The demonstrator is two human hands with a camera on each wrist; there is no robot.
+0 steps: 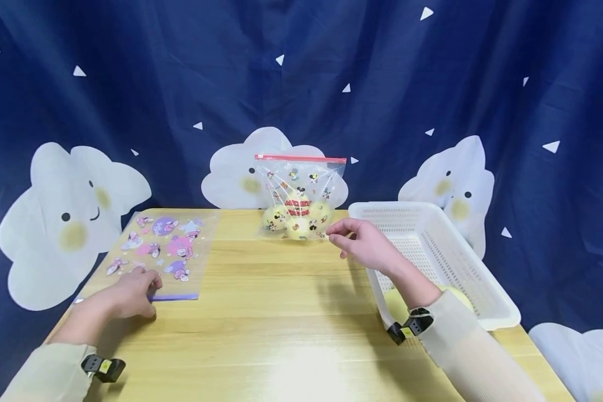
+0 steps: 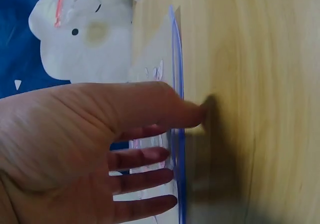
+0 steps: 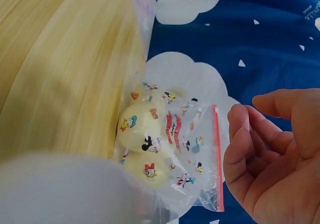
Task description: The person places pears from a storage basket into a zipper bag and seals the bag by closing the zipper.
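Observation:
A clear zip bag [image 1: 301, 195] with a red top strip and cartoon mouse prints stands at the table's back edge, with several pale yellow round objects [image 3: 140, 124] inside. My right hand [image 1: 362, 243] is just right of this bag, its fingers loosely bent and nothing between them. At the left lies a flat clear zip bag [image 1: 156, 240] printed in pink and purple, its purple zip strip [image 2: 181, 184] facing the near side. Over that strip hovers my left hand [image 1: 130, 293], thumb and fingers spread apart; whether they touch the bag I cannot tell.
A white plastic basket [image 1: 462, 262] stands at the right of the wooden table [image 1: 271, 312], with yellow round objects [image 1: 397, 304] at its near end, partly hidden by the right forearm. Behind the table hangs a dark blue curtain [image 1: 301, 72] with white clouds.

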